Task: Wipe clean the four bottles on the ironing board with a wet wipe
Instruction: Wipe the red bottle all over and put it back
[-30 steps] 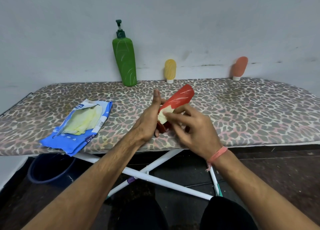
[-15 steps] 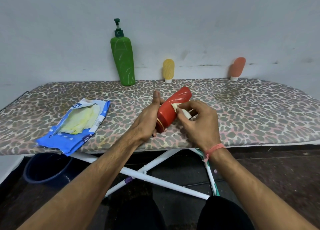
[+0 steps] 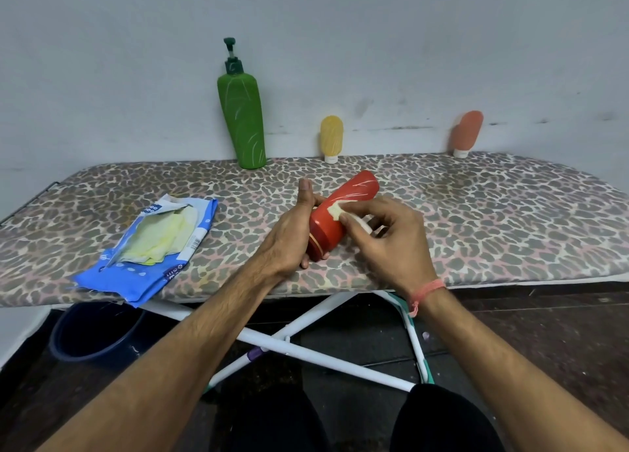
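**Red bottle held tilted and wiped over the board's near edge**

The ironing board point(image 3: 476, 220) ran across the scene from left to right, its spotted cover against the wall at the far side. At its near middle the left hand point(image 3: 289, 240) gripped the lower end of the red bottle point(image 3: 340, 216), fingers curled round it from beneath and the thumb pointing up on the left. The bottle slanted up and away to the right, above the cover. The right hand point(image 3: 391, 244) pinched a folded wet wipe point(image 3: 343, 213) between thumb and fingers and pressed it on the bottle's upper side, near the middle.

Along the far edge, against the wall, stood the green pump bottle point(image 3: 243, 121), left of the hands; the yellow bottle point(image 3: 331, 138), straight beyond them; and the orange bottle point(image 3: 466, 133), farther right, leaning. The open blue wipe pack point(image 3: 149, 250) lay on the left, overhanging the near edge. Under the board a dark bucket point(image 3: 95, 332) sat on the floor at left.
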